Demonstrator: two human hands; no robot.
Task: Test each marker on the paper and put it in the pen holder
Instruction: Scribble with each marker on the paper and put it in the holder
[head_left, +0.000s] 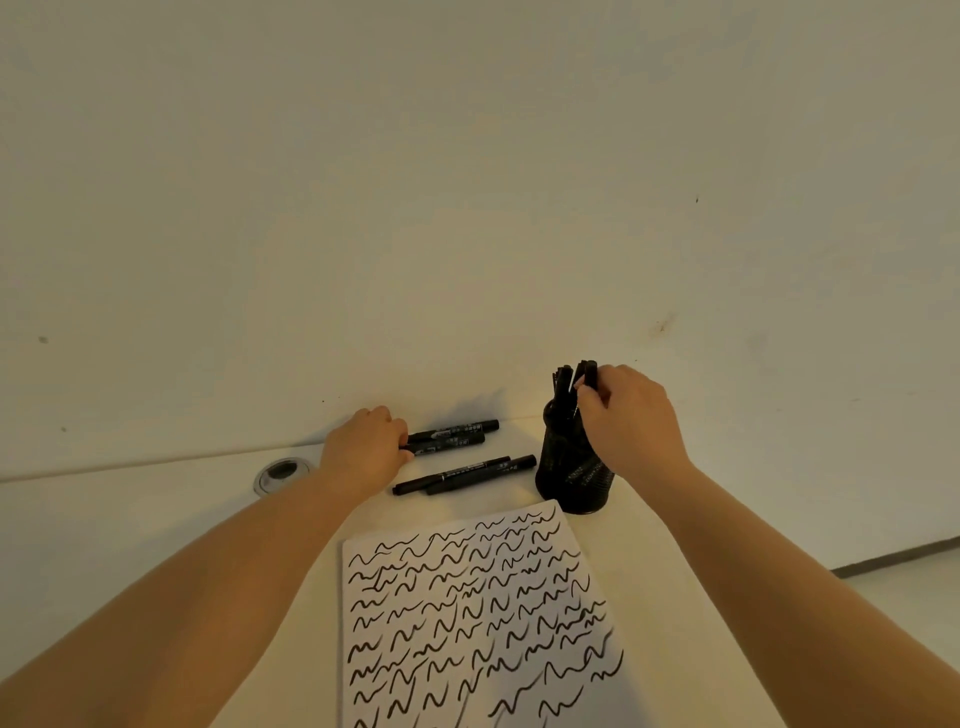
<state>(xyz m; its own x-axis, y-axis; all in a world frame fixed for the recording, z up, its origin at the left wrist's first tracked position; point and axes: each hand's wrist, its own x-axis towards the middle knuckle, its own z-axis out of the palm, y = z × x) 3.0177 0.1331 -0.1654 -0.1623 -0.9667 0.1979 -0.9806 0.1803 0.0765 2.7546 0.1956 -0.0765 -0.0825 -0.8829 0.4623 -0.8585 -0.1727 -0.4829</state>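
Note:
A black mesh pen holder (569, 478) stands on the white desk beyond the paper's far right corner, with several black markers upright in it. My right hand (631, 415) pinches the top of one of those markers (589, 375) at the holder's mouth. Two black markers (457, 435) lie side by side near the wall; my left hand (366, 447) grips their left ends. Two more markers (467, 474) lie loose between that pair and the paper. The white paper (467, 613) in front of me is covered in black wavy test strokes.
A round cable grommet (280, 472) sits in the desk left of my left hand. The wall rises right behind the markers and holder. The desk's right edge (893, 561) runs past my right forearm.

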